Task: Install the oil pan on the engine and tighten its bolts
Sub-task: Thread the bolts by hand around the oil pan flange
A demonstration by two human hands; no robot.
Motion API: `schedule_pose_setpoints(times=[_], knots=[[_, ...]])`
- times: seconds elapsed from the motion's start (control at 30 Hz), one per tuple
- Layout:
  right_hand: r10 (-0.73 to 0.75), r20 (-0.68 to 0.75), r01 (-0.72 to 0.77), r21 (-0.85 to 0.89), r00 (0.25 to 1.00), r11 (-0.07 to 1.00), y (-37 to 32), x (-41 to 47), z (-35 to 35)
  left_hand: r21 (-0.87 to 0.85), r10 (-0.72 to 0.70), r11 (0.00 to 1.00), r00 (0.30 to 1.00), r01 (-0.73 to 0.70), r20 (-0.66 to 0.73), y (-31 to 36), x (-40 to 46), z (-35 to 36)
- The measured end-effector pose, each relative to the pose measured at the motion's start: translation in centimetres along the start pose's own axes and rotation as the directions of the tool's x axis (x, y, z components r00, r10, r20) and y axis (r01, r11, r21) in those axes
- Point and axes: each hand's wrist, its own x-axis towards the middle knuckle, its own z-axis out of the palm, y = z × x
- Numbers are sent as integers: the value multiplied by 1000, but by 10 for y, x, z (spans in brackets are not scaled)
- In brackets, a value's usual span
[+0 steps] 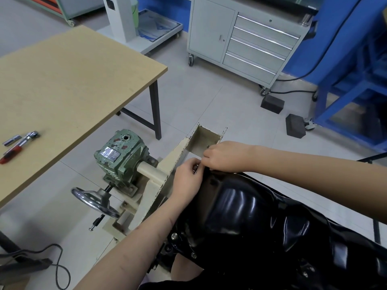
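Both hands, the left hand (187, 179) and right hand (225, 156), curl their fingertips together, pinching at the far rim of the glossy black oil pan (257, 222), with a ratchet (19, 145) on the table (83, 80) at nine o'clock.

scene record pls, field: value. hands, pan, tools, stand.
oil pan: black oil pan sits on the engine, bolts visible along its near flange
left hand: left hand at the pan's far edge, fingers curled as if pinching something small; the item itself cannot be made out
right hand: right hand at the same far edge, fingers curled down; contents hidden
tools: ratchet with red handle and a loose socket lie on the wooden table, untouched
stand: cream engine stand with green gearbox and handwheel
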Motion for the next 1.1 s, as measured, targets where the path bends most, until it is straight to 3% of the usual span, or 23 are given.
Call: schedule_pose_setpoints(times=[0.3,0.6,0.8,0.97,1.1], knots=[[-29,-37,24,-139,999,990,3,5,14,-19,-22,1000,1000,22,11,1,-1,0],[71,22,-71,-12,997,997,5,6,15,-2,3,1000,1000,-3,-14,0,-1,1],[143,15,-141,284,990,948,5,5,22,-22,-10,1000,1000,10,2,-2,0,1],[191,-14,-142,614,982,777,7,-2,18,-22,-14,1000,1000,14,9,-3,1,1],[249,21,-190,709,968,679,11,-6,13,-4,-4,1000,1000,4,0,-2,1,2]])
